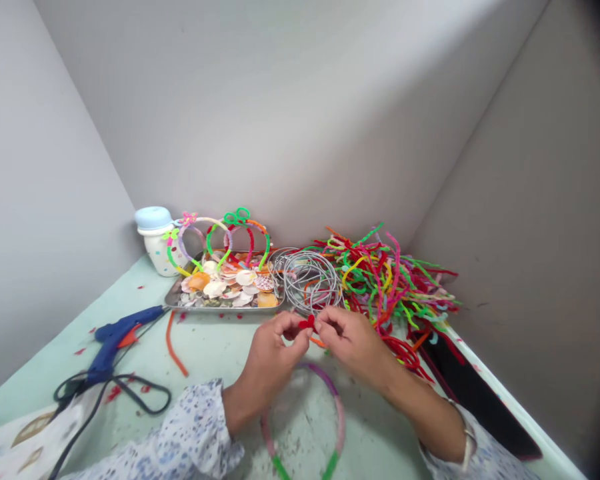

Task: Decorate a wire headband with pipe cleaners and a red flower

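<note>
Between the fingertips of both hands is a short red pipe cleaner [307, 323], bent into a small shape. My left hand [273, 357] pinches it from the left, while my right hand [353, 343] pinches its other side. Below the hands a headband [339, 413] lies on the table, wrapped in purple, pink and green fuzzy sections. Just past my fingertips, part of an orange pipe cleaner [318, 343] shows. Fingers partly cover the red piece, so its full shape is hidden.
A metal tray [225, 309] of seashells stands behind, with finished-looking headbands [240, 227] on it. Beside it are coiled grey wires [313, 283] and a heap of pipe cleaners [390, 280]. A blue glue gun [107, 350] with a black cord lies left, near a white jar [160, 247].
</note>
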### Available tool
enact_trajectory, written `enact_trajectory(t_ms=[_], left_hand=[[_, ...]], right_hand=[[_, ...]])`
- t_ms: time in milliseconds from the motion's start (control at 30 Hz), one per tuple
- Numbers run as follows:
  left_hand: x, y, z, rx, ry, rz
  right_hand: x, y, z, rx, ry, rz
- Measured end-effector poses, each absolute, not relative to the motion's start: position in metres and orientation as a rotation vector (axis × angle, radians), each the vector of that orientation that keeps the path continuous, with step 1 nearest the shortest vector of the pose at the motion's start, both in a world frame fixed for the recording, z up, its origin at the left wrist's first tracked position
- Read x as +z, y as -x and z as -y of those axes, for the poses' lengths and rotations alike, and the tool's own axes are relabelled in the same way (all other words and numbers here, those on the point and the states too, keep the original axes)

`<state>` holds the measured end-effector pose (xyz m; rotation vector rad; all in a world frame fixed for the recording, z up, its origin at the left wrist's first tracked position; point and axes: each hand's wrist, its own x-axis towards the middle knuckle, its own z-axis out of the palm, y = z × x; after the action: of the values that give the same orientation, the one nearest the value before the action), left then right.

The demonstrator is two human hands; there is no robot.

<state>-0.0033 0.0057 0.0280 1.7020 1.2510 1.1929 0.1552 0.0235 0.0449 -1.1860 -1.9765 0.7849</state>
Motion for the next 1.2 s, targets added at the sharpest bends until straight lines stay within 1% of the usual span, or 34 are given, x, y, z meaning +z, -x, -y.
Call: enact_trajectory(t_ms=[100,200,267,300,367,400,467,533,600,700,833,933,1000,1100,1200], left_hand=[[0.029,0.005,-0.002,1.248,-1.967,-1.259],[0.031,0.007,0.000,1.290,-2.195,-1.201],[0.032,0.007,0.000,1.291,-2.192,-1.210],[0.032,0.007,-0.001,1.280,-2.118,-1.238],[0.033,0.007,-0.005,1.237,-1.863,-1.296],[0.033,0.008,-0.008,1.212,-1.707,-1.309],[0.033,0.009,-0.014,1.152,-1.454,-1.262],[0.034,0.011,-0.018,1.110,-1.303,-1.183],[0.034,0.011,-0.019,1.082,-1.226,-1.113],[0.036,0.009,-0.016,1.050,-1.192,-1.042],[0.038,0.005,-0.010,1.046,-1.235,-1.024],[0.039,0.004,-0.006,1.095,-1.409,-1.101],[0.040,0.004,-0.003,1.139,-1.572,-1.182],[0.037,0.005,0.001,1.212,-1.874,-1.308],[0.032,0.008,0.006,1.281,-2.216,-1.318]], right_hand=[[0.043,-0.154,-0.025,1.196,1.228,1.754],[0.043,-0.155,-0.025,1.581,1.171,1.508],[0.046,-0.157,-0.024,1.721,1.133,1.429],[0.048,-0.158,-0.024,1.740,1.130,1.444],[0.053,-0.162,-0.024,1.640,1.154,1.587],[0.056,-0.164,-0.025,1.507,1.175,1.698],[0.060,-0.168,-0.025,1.096,1.166,1.905],[0.062,-0.171,-0.025,0.687,1.066,2.093],[0.062,-0.174,-0.025,0.411,0.955,2.244],[0.060,-0.176,-0.025,0.236,0.891,2.364],[0.057,-0.173,-0.024,0.220,0.907,2.384],[0.056,-0.166,-0.021,0.321,0.972,2.253],[0.054,-0.160,-0.019,0.479,1.050,2.111],[0.049,-0.150,-0.017,0.921,1.207,1.832],[0.042,-0.145,-0.016,1.443,1.162,1.500]])
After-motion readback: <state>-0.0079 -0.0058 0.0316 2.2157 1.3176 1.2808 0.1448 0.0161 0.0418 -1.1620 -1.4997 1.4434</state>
